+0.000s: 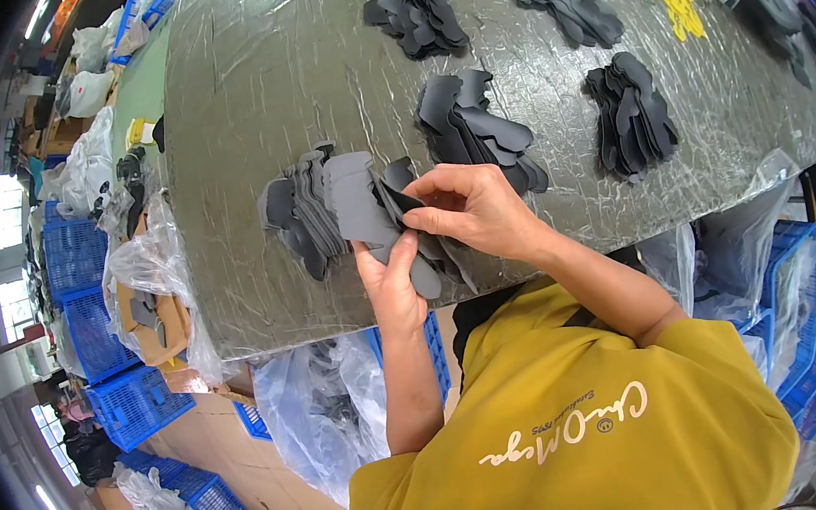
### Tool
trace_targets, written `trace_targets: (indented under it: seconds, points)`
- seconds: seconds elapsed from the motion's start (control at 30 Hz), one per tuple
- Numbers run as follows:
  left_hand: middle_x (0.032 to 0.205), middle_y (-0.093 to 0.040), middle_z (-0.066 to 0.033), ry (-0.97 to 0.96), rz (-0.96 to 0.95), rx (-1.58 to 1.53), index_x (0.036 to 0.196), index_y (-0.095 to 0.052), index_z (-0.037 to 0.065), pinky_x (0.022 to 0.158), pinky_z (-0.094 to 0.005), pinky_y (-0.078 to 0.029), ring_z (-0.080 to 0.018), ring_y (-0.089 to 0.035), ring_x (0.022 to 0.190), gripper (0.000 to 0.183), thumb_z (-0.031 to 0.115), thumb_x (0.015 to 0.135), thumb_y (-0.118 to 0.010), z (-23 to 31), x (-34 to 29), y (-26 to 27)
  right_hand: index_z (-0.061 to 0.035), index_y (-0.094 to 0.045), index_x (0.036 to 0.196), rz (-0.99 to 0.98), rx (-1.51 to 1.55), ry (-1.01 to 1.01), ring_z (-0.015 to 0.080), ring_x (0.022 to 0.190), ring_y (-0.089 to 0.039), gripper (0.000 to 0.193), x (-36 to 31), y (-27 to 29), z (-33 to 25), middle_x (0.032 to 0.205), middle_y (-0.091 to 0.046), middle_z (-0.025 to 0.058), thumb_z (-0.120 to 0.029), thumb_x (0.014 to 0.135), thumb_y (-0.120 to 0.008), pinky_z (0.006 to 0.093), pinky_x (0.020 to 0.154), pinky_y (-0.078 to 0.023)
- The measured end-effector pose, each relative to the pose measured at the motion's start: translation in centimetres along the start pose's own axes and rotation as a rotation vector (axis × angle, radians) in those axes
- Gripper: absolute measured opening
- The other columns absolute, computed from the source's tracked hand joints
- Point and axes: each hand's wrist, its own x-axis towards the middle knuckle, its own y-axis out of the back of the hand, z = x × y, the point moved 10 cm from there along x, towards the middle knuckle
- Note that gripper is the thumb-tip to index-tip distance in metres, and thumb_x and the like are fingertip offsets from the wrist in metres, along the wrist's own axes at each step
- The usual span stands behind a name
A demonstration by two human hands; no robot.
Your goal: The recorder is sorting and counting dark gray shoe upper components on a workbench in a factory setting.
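Note:
My left hand point(393, 282) is closed around the lower end of a small bunch of grey cut sheet pieces point(357, 200), thumb on top. My right hand point(473, 209) pinches the edge of a thin black cut piece point(396, 199) at the right side of that bunch, between thumb and index finger. Directly left of my hands lies a fanned pile of grey and black cut pieces point(302, 212) on the table. Behind my right hand, a pile of black cut pieces point(479, 126) is partly covered by it. Some pieces under my fingers are hidden.
The table point(239, 93) has a shiny, wrinkled film cover. Further piles of black pieces lie at the back point(421, 14), back right point(569, 5) and right point(632, 119). Yellow strips point(680, 7) lie at far right. Blue crates point(100, 330) and plastic bags point(320, 406) stand around the table.

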Motion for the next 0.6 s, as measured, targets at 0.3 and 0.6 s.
trace_targets:
  seconds: [0.3,0.6]
  points:
    - [0.124,-0.049,-0.0076,-0.067,-0.077,0.220,0.138,-0.033,0.002,0.097,-0.0303,-0.040,-0.0152,-0.050,0.111,0.057,-0.002,0.087,-0.058,0.2,-0.4,-1.1,0.0031,-0.068,0.090,0.007,-0.197,0.175,0.0144,0.064,-0.066,0.021,-0.2,0.1,-2.4,0.076,-0.067,0.0102,-0.007,0.072,-0.073,0.0253,0.059,-0.052]
    - [0.120,-0.052,-0.0078,-0.033,-0.095,0.274,0.135,-0.036,-0.001,0.094,-0.0279,-0.042,-0.0139,-0.052,0.107,0.051,0.000,0.088,-0.057,0.3,-0.7,-1.6,0.0055,-0.067,0.086,-0.057,-0.283,0.150,0.0185,0.063,-0.067,0.020,0.0,0.1,-2.0,0.069,-0.066,0.0139,-0.007,0.071,-0.068,0.0283,0.058,-0.052]
